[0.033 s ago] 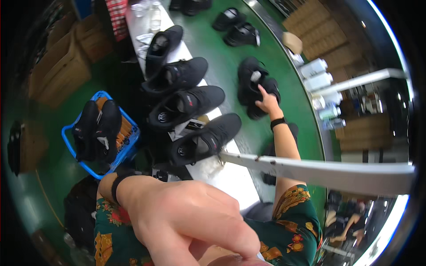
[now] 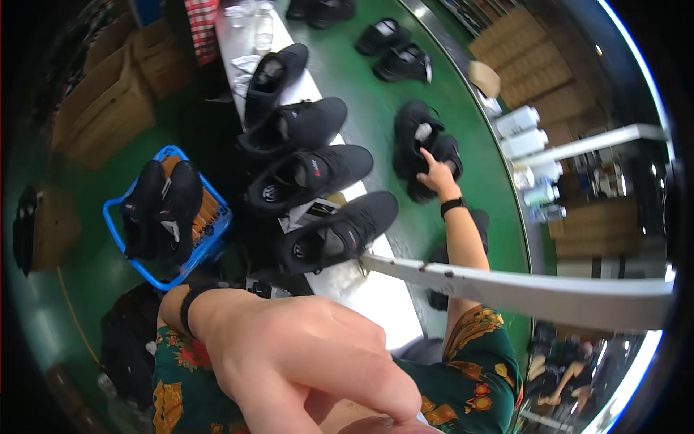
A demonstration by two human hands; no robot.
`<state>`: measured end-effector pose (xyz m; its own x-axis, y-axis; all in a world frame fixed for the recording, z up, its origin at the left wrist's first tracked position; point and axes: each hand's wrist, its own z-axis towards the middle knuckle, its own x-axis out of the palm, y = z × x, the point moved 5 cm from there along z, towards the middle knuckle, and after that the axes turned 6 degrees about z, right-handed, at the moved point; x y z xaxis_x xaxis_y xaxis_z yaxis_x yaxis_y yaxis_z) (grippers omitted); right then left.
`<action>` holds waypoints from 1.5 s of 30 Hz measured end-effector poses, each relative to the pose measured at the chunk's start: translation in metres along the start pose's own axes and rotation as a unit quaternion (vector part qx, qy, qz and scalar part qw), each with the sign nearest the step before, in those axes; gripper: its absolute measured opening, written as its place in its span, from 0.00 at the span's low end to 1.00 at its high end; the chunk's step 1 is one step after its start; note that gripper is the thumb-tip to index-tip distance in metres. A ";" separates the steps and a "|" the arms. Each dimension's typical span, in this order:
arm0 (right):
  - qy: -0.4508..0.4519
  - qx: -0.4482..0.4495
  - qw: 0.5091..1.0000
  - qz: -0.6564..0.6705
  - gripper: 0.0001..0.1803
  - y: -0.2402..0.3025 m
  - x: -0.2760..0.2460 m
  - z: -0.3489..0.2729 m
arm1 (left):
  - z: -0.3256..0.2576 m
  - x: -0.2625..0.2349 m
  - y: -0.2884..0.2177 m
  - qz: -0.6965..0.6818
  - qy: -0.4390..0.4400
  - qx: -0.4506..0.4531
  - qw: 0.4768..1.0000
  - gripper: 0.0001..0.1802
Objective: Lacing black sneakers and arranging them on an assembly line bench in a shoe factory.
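Spanning the view's middle, a green conveyor belt [image 2: 376, 101] carries pairs of black sneakers. A white counter [image 2: 361, 289] beside it holds four more black sneakers [image 2: 307, 173]. A white bar [image 2: 520, 289] crosses over the right forearm. The left hand [image 2: 311, 362] looms close, fingers loosely curled, holding nothing visible. A blue basket [image 2: 116, 217] contains two black shoes. The right hand [image 2: 437, 176] rests, fingers extended, on a black sneaker pair [image 2: 419, 145] on the belt.

This is a shoe factory. Many black shoes [image 2: 318, 173] sit in a row on a long white bench [image 2: 361, 289], more ride a green belt [image 2: 369, 101], and cardboard boxes [image 2: 108, 101] stand nearby.
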<state>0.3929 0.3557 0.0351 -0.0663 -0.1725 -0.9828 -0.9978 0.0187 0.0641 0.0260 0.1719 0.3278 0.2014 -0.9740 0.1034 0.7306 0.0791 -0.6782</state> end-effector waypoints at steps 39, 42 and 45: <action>-0.161 0.353 0.897 0.212 0.18 0.175 0.070 -0.487 | -0.237 0.096 0.275 0.376 0.138 -0.605 0.688 0.35; -0.199 0.409 0.876 0.159 0.17 0.152 0.055 -0.501 | -0.248 0.103 0.263 0.354 0.158 -0.630 0.673 0.27; -0.232 0.377 0.883 0.157 0.14 0.161 0.034 -0.507 | -0.230 0.103 0.239 0.435 0.188 -0.563 0.677 0.23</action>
<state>0.2259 -0.1462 0.0999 -0.1550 0.3770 -0.9132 -0.6307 0.6737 0.3851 0.0713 0.0417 0.0087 -0.0987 -0.6649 -0.7404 -0.5603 0.6520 -0.5108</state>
